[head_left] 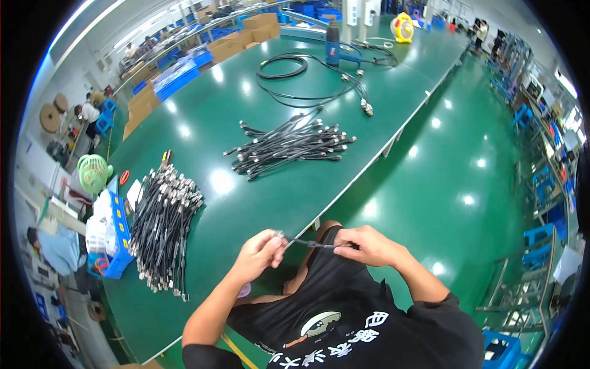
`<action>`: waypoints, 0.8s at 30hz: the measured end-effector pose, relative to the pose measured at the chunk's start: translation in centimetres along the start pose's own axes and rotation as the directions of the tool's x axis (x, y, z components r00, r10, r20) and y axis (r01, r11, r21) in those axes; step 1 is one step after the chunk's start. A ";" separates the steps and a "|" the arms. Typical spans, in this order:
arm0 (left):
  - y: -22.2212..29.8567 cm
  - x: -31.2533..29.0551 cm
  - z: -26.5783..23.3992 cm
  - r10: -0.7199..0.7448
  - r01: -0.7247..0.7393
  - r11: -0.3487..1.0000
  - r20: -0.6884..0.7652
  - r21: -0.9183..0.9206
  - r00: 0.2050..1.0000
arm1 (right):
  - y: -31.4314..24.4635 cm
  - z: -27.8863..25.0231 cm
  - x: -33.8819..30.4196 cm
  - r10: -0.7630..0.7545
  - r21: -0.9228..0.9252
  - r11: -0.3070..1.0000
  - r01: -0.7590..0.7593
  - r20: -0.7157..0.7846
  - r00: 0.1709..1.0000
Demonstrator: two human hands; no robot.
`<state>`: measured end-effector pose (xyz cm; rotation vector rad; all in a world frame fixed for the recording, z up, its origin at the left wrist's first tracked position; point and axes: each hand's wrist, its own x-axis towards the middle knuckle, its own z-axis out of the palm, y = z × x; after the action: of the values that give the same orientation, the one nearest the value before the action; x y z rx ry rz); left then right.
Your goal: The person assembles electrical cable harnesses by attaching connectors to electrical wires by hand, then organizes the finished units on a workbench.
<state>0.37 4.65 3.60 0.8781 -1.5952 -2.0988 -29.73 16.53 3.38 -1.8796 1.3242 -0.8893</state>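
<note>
A short black cable (312, 244) is stretched between my two hands, over my lap at the table's near edge. My left hand (261, 251) pinches its end, where a small silvery connector shows at the fingertips. The other end runs into my right hand (364, 244), whose fingers are closed round it and hide its tip. Ahead of my hands lies a loose pile of short black cables (292, 146) with metal connectors. To the left rests a larger, thicker heap of similar cables (165, 227).
The green table (227, 215) carries a coiled black cable (283, 66), a blue heat gun (332, 46) and a yellow round device (402, 28) farther off. A blue bin (120, 230) and a green fan (94, 173) stand left. A person (55, 249) sits beyond the left side.
</note>
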 end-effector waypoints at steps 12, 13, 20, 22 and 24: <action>-6.4 -11.0 0.2 -0.098 0.073 0.993 -0.307 -0.093 0.947 | 0.6 6.2 3.3 -0.223 0.192 0.968 0.163 0.352 0.909; -6.9 -11.2 0.9 -0.107 0.079 0.992 -0.312 -0.103 0.944 | 0.6 6.8 3.5 -0.221 0.199 0.967 0.157 0.361 0.906; -8.0 -11.5 3.1 -0.081 0.052 0.995 -0.429 -0.080 0.900 | 0.7 8.4 3.7 -0.188 0.097 0.982 0.163 0.379 0.906; -7.2 -10.8 3.2 -0.196 0.137 0.975 -0.386 -0.177 0.902 | 0.4 7.7 3.6 -0.244 0.026 0.969 0.246 0.280 0.929; -6.7 -9.8 3.1 -0.266 0.182 0.948 -0.339 -0.260 0.902 | 0.0 6.9 3.6 -0.278 -0.065 0.953 0.297 0.216 0.936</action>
<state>6.08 14.99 0.25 1.3370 -1.0840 -2.0504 -23.18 14.01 0.13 -2.2152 0.9988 -0.7580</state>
